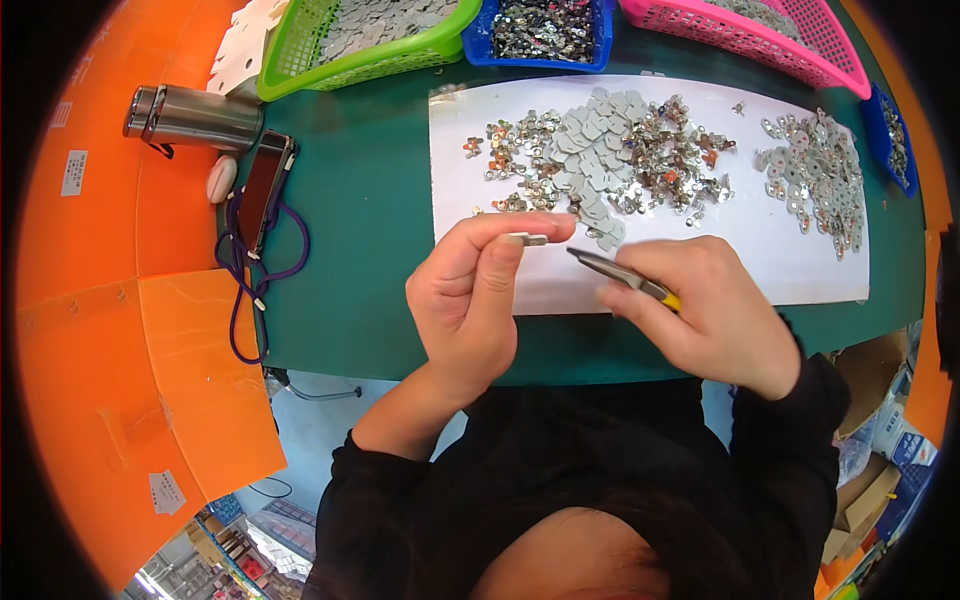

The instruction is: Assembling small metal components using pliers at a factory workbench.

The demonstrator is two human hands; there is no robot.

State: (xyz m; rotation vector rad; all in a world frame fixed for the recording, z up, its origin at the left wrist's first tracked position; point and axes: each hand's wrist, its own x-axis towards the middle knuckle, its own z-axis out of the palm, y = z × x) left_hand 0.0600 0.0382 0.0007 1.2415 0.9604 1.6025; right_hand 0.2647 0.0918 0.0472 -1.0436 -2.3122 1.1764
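Note:
My left hand point(462, 290) is closed, pinching a small flat light-grey piece with a metal end point(530, 240) between thumb and forefinger. Wrapped round a pair of pliers point(602, 264) with yellow on its handle is my right hand point(712, 312). The tips of the pliers point left toward the small piece, a short gap apart from it. Just beyond both hands, a white sheet point(560, 295) bears a heap of flat grey plates point(590, 135) with small shiny metal clips point(665, 165) around them. Farther right lies a pile of similar pieces with metal fitted point(820, 180).
Along the back stand a green basket point(400, 50), a blue bin point(540, 62) and a pink basket point(800, 65), with another blue bin point(890, 140) at right. A steel flask point(200, 118) and a phone with a purple cord point(265, 190) lie left on the green table point(350, 330).

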